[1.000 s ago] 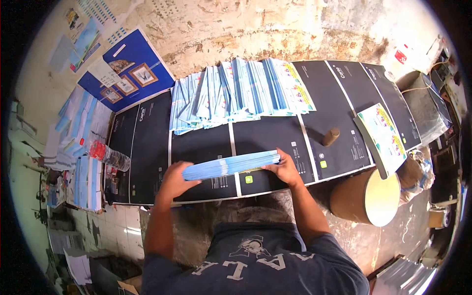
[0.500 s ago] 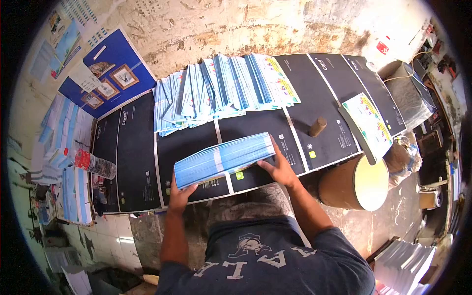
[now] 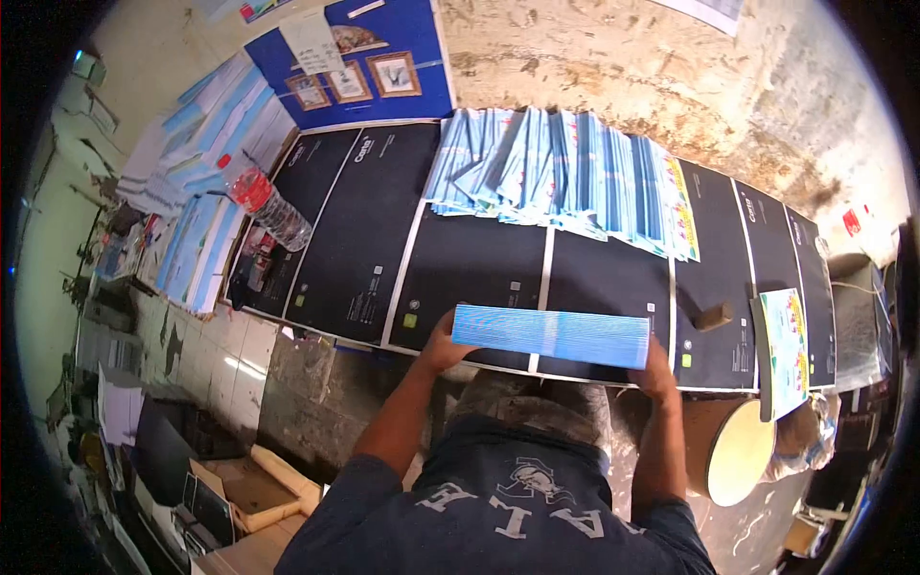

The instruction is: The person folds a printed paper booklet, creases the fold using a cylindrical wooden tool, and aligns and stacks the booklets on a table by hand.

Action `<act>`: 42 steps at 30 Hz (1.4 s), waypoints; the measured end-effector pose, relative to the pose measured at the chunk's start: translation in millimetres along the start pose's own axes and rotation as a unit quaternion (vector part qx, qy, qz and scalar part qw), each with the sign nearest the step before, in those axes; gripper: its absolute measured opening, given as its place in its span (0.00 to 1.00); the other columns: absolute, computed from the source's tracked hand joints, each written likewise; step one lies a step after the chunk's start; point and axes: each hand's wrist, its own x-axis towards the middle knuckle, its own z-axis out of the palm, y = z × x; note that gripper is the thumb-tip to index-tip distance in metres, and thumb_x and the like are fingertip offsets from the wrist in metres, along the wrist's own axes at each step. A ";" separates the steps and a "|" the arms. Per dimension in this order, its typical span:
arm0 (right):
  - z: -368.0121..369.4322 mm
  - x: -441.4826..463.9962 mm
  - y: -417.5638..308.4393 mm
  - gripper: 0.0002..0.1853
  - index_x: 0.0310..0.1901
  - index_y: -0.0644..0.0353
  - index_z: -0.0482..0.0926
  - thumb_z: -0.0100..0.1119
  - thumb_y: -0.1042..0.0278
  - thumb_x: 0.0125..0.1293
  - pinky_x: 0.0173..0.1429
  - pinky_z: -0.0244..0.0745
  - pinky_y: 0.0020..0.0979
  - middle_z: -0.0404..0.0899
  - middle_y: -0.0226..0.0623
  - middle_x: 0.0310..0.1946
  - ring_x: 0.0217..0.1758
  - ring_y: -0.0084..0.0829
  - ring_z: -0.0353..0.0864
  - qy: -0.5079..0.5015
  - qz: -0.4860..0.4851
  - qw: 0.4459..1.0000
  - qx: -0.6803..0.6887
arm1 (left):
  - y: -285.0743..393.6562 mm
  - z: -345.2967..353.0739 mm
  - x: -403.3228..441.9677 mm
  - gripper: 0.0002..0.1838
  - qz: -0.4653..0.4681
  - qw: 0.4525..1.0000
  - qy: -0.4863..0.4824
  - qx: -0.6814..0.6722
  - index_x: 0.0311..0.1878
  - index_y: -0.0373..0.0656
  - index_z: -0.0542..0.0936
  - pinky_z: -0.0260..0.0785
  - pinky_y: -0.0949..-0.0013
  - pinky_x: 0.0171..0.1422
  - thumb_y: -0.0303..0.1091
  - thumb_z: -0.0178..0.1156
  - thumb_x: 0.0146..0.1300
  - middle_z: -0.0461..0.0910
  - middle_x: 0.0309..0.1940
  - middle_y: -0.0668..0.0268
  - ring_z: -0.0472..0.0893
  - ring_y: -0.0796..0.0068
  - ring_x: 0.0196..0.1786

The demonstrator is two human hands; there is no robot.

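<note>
A stack of blue-edged booklets [image 3: 550, 335] is held level between my two hands over the front edge of the black-topped table [image 3: 468, 254]. My left hand [image 3: 445, 347] closes on its left end. At the opposite end, my right hand [image 3: 658, 372] grips the stack, its fingers partly hidden. Behind them, a long row of similar booklets [image 3: 565, 177] leans in overlapping bunches near the wall. To the right of my right hand, a short brown cylinder [image 3: 714, 316] lies on the tabletop.
A smaller booklet pile [image 3: 786, 350] sits at the table's right end, above a round drum [image 3: 743, 455]. On the left are a water bottle [image 3: 270, 209] and tall paper stacks [image 3: 206, 144]. A blue picture board [image 3: 412, 38] stands at the back.
The head view has swung left, so the table appears shifted right. The booklet stack has gone from slanted to nearly level, still between both hands.
</note>
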 end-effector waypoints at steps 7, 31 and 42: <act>-63.9 108.5 -251.6 0.39 0.71 0.63 0.67 0.69 0.56 0.61 0.81 0.51 0.52 0.68 0.45 0.73 0.79 0.42 0.62 0.070 -0.065 0.992 -0.083 | 8.4 2.1 1.9 0.29 0.033 0.996 -0.029 -0.082 0.63 0.44 0.76 0.74 0.64 0.63 0.26 0.75 0.59 0.83 0.53 0.64 0.80 0.73 0.57; -38.3 122.6 -168.5 0.27 0.58 0.59 0.71 0.65 0.66 0.56 0.59 0.79 0.46 0.82 0.49 0.50 0.54 0.49 0.84 -0.198 0.065 0.957 -0.200 | 11.6 -1.2 30.8 0.23 -0.032 0.999 0.002 0.043 0.51 0.36 0.84 0.75 0.57 0.61 0.33 0.80 0.54 0.87 0.48 0.58 0.84 0.67 0.53; 15.4 96.9 -179.2 0.28 0.55 0.72 0.77 0.76 0.74 0.53 0.51 0.81 0.33 0.86 0.44 0.43 0.43 0.31 0.85 0.005 0.290 0.853 0.433 | 58.0 77.2 -13.8 0.19 -0.202 0.912 -0.099 -0.344 0.60 0.36 0.75 0.79 0.64 0.54 0.39 0.58 0.75 0.84 0.48 0.60 0.86 0.69 0.49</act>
